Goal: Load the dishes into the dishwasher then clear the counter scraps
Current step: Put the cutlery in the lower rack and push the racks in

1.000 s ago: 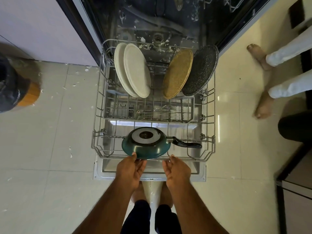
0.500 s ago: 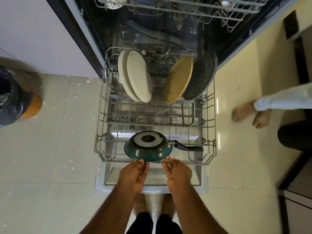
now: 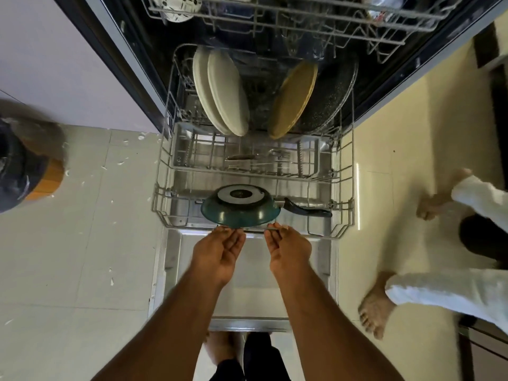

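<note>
Two bare hands reaching from the head view to the front rail of the grey wire lower dishwasher rack point(image 3: 165, 171): left hand point(image 3: 217, 257) with fingers straight and close together, tips touching the rail just under the pan; right hand point(image 3: 288, 251) likewise, fingers extended against the rail, nothing gripped by either. One teal frying pan with a black handle point(image 3: 239, 207) standing on edge in the front row of the rack, base turned up toward the camera, handle pointing right. Four round dishes upright at the back of the rack: two cream oval plates point(image 3: 225, 92) leaning side by side on the left, one tan round plate point(image 3: 294, 100) and one black speckled round plate point(image 3: 330, 100) on the right, the last two overlapping. Several pieces of metal cutlery point(image 3: 255, 158) lying flat in the middle section; exact count too blurred to tell. One upper wire rack point(image 3: 275, 20) overhead inside the tub, with a white patterned bowl point(image 3: 176, 6) at its left end. One open stainless dishwasher door point(image 3: 253, 295) lying flat beneath the arms. Two bare feet in white trousers point(image 3: 428, 270) on the cream tiled floor point(image 3: 68, 243) at the right. One dark bin with an orange band point(image 3: 24, 166) at the left edge. No legible writing or brand marks anywhere.
</note>
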A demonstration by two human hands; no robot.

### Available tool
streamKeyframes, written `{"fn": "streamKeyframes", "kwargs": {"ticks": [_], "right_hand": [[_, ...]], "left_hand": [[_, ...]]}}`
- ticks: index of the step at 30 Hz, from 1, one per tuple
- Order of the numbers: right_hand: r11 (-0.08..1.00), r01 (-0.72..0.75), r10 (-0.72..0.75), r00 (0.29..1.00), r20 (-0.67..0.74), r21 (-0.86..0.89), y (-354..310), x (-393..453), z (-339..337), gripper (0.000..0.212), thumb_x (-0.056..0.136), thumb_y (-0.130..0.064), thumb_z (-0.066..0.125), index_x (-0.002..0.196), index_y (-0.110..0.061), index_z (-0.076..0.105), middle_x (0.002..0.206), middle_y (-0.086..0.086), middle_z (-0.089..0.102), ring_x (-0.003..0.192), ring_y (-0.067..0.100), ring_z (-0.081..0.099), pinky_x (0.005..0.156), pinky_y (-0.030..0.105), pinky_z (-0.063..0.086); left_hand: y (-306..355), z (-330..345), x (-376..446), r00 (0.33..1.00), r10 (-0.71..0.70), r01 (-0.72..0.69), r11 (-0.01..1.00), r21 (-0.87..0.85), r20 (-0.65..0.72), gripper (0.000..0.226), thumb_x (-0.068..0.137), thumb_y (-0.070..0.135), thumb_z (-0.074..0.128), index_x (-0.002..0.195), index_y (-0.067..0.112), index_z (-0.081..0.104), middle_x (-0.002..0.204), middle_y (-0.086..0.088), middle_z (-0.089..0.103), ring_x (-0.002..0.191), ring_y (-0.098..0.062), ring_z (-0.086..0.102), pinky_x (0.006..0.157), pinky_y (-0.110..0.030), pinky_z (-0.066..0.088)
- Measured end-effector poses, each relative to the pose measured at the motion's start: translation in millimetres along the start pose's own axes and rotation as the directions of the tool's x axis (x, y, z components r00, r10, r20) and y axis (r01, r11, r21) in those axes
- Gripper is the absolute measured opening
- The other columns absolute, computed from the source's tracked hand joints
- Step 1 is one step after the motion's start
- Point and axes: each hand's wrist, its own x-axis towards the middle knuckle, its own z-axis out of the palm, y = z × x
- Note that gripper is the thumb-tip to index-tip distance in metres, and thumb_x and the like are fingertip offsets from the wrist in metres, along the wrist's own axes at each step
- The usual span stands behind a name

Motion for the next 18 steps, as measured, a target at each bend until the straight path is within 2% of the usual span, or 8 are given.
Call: {"fn": "streamKeyframes", "kwargs": {"ticks": [3, 5, 7, 12, 16, 18], "right_hand": [[0.997, 0.052, -0.052, 0.999, 0.009, -0.048, -16, 9, 16, 0.037, 0.103, -0.002, 0.039, 0.138, 0.006, 0.048, 0.142, 0.024, 0.054, 0.130, 0.035, 0.055, 0.086, 0.031, 0.057], [0.995, 0.068, -0.065, 0.997, 0.042, -0.072, -24, 17, 23, 0.040, 0.102, -0.001, 0.039, 0.141, 0.008, 0.044, 0.145, 0.026, 0.050, 0.132, 0.038, 0.052, 0.094, 0.036, 0.055], [0.993, 0.079, -0.073, 0.994, 0.076, -0.086, -34, 25, 31, 0.041, 0.102, 0.000, 0.038, 0.143, 0.008, 0.042, 0.148, 0.028, 0.046, 0.135, 0.040, 0.049, 0.101, 0.039, 0.052], [0.988, 0.090, -0.071, 0.986, 0.152, -0.124, -57, 42, 57, 0.041, 0.102, 0.002, 0.040, 0.142, 0.007, 0.043, 0.148, 0.027, 0.046, 0.136, 0.038, 0.049, 0.101, 0.039, 0.051], [0.983, 0.108, -0.082, 0.982, 0.169, -0.148, -72, 45, 71, 0.042, 0.103, -0.002, 0.041, 0.145, 0.004, 0.042, 0.148, 0.025, 0.048, 0.135, 0.039, 0.049, 0.097, 0.039, 0.051], [0.952, 0.190, -0.162, 0.978, 0.131, -0.241, -73, 44, 72, 0.042, 0.100, -0.002, 0.046, 0.142, 0.003, 0.045, 0.143, 0.027, 0.051, 0.130, 0.042, 0.053, 0.098, 0.042, 0.051]], "left_hand": [[7, 17, 12, 0.999, 0.037, -0.037, 0.999, -0.010, 0.035, 0.026, 0.097, -0.006, 0.052, 0.122, -0.005, 0.060, 0.108, -0.022, 0.072, 0.097, -0.028, 0.072, 0.090, -0.038, 0.058], [14, 31, 17, 0.997, 0.052, -0.051, 0.999, -0.012, 0.058, 0.026, 0.097, -0.007, 0.050, 0.120, -0.003, 0.061, 0.110, -0.021, 0.072, 0.100, -0.027, 0.071, 0.084, -0.036, 0.059], [21, 44, 23, 0.996, 0.061, -0.059, 0.998, -0.028, 0.071, 0.025, 0.097, -0.008, 0.048, 0.117, -0.001, 0.062, 0.104, -0.019, 0.073, 0.095, -0.026, 0.072, 0.074, -0.034, 0.061], [39, 76, 36, 0.987, 0.088, -0.089, 0.996, -0.004, 0.133, 0.023, 0.097, -0.006, 0.044, 0.107, 0.001, 0.064, 0.089, -0.012, 0.074, 0.086, -0.020, 0.073, 0.069, -0.032, 0.061], [52, 99, 44, 0.988, 0.117, -0.120, 0.993, 0.019, 0.100, 0.024, 0.098, -0.007, 0.044, 0.116, -0.003, 0.060, 0.095, -0.015, 0.072, 0.093, -0.022, 0.071, 0.077, -0.035, 0.059], [56, 110, 47, 0.989, 0.126, -0.129, 0.991, 0.034, 0.082, 0.022, 0.097, -0.008, 0.045, 0.112, -0.005, 0.060, 0.095, -0.017, 0.070, 0.095, -0.024, 0.070, 0.087, -0.038, 0.058]]}}
